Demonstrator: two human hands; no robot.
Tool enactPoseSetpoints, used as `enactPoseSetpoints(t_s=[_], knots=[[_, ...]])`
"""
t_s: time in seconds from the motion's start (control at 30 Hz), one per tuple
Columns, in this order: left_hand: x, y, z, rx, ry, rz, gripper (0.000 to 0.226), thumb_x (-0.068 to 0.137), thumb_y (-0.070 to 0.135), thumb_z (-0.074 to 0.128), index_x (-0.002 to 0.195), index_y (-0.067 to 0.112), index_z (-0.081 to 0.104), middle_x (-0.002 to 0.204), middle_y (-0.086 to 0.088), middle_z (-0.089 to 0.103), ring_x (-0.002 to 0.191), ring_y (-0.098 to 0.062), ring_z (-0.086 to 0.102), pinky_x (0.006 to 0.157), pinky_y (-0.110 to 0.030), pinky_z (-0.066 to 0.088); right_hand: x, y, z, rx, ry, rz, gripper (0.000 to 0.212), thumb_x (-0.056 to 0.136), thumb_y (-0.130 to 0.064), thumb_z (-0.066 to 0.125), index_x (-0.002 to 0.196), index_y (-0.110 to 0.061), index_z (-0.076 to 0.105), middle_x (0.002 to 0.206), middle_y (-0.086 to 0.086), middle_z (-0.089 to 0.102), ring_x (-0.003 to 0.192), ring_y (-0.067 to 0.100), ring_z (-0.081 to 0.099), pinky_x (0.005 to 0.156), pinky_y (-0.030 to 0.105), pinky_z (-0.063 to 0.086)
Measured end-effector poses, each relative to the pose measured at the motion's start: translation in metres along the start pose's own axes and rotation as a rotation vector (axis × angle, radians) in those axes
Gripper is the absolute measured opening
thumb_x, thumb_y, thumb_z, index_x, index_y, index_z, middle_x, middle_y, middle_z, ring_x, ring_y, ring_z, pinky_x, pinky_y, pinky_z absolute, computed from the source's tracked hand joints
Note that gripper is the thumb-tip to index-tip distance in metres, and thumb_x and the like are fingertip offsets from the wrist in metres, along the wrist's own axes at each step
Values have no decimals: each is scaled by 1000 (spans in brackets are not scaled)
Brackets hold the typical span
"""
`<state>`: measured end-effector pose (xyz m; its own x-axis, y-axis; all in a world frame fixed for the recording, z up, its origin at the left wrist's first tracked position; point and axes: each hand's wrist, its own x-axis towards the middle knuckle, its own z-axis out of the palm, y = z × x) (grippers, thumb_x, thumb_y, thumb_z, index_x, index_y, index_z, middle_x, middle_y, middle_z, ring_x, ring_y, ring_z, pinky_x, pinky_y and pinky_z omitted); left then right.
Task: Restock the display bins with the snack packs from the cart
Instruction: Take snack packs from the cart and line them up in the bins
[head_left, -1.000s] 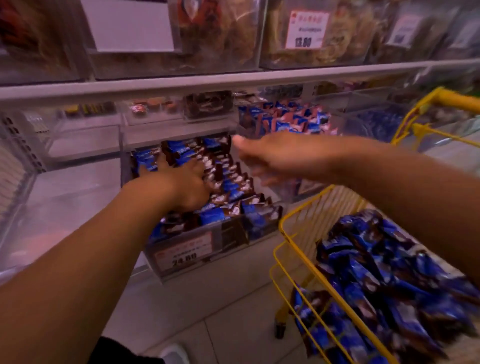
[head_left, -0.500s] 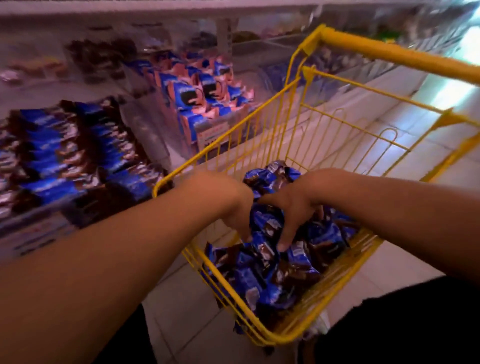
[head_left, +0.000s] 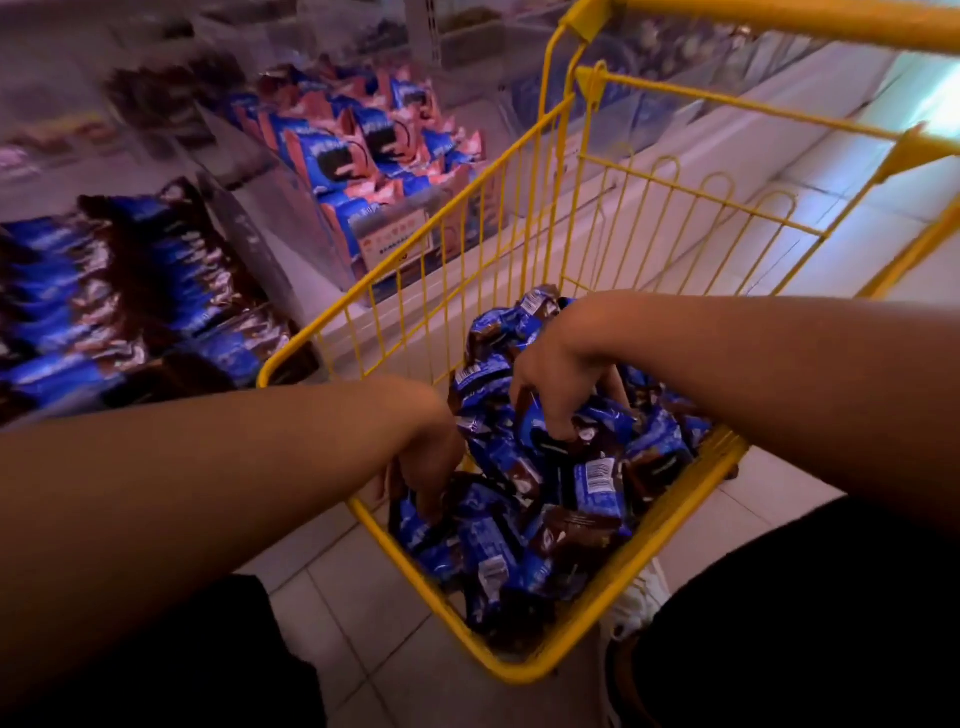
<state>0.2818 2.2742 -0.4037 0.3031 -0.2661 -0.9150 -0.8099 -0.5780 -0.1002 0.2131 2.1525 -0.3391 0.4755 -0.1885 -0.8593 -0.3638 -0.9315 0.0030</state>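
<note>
1. Fingers (head_left: 558, 415) of the right hand (head_left: 553, 387) are curling down into the heap and clamping round a clump of blue-and-brown foil snack packs (head_left: 540, 499); the left hand (head_left: 426, 467) is digging in at the near-left corner, fingers bent among the wrappers, though whether they are gripping a pack I cannot tell.
2. Holding the whole heap is the yellow wire cart (head_left: 519, 244), standing on the pale tiled floor (head_left: 363, 597) just beside the shelving.
3. Lying up and to the left of both hands is the clear plastic display bin with matching blue-and-brown packs (head_left: 130, 291); the left hand is sitting nearer to it, so I judge the lift will be going leftward over the cart's rim.
4. Sitting behind that is another clear bin of blue-and-pink packs (head_left: 363, 150), apart from the cart's far corner.
5. Packs in the heap are lying every which way, so no single long axis is showing.
6. Motion is blurring the shelving, and both palms are being hidden by wrists and wrappers.
</note>
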Motion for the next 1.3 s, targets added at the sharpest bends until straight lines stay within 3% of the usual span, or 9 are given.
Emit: enactPoseSetpoints(t_s=[0.17,0.33,0.43,0.57,0.67,0.77,0.97,1.17,1.3], knots=[[-4,-3,-6,94,74,-22,36,93,28,66,118,2,58,103,-8,63,81,-18,63,74,-28,53,-13,4,-17,-38,120,-75,45,86,-13,74,120,-29,48,94,-8,47,86,25,59,76,47,63],[-34,-15,-17,209,247,93,45,98,36,57,128,3,57,119,-11,58,108,-28,61,91,-36,51,-15,8,-20,71,186,-80,51,86,-14,75,132,-22,56,98,-9,51,87,18,57,71,38,60],[-63,-30,-28,-188,402,256,25,101,24,52,115,3,56,108,-10,59,86,-24,65,71,-32,59,-23,12,-26,174,235,-97,37,84,-12,75,118,-20,61,103,-1,60,95,27,64,75,42,61],[-115,-47,-32,-877,561,544,15,101,13,50,110,9,62,112,-11,66,98,-31,70,72,-43,62,-51,22,-37,328,395,-180,20,80,-8,75,95,-19,69,96,7,73,88,28,72,74,43,61],[-138,-62,-22,-1296,632,774,26,95,7,53,81,14,75,110,-13,67,94,-31,72,61,-39,61,-77,33,-37,572,477,-348,28,75,-2,75,101,-12,71,94,10,77,88,28,75,78,44,60],[-141,-80,-16,-1584,668,850,18,95,10,54,105,6,68,118,-25,66,97,-39,71,74,-43,62,-93,35,-29,896,407,-656,36,71,-7,75,107,-11,74,103,10,77,95,24,74,80,37,61],[-134,-108,-21,-1608,767,872,10,94,15,60,95,11,69,100,-15,75,87,-30,74,81,-37,61,-82,7,-27,1375,353,-968,40,79,-2,60,117,-7,69,107,15,75,91,24,75,73,33,61],[-131,-100,-20,-1605,684,971,45,83,45,67,118,16,66,105,-9,76,92,-24,74,72,-35,60,-71,-17,-30,1448,540,-797,67,65,-11,74,128,5,57,111,14,74,86,21,73,86,41,59],[-124,-95,-15,-1532,773,1076,52,73,18,80,121,12,61,110,-9,74,101,-26,72,86,-42,59,-64,-25,-32,1436,639,-739,68,57,-15,79,120,1,61,95,8,76,80,18,73,74,31,60]])
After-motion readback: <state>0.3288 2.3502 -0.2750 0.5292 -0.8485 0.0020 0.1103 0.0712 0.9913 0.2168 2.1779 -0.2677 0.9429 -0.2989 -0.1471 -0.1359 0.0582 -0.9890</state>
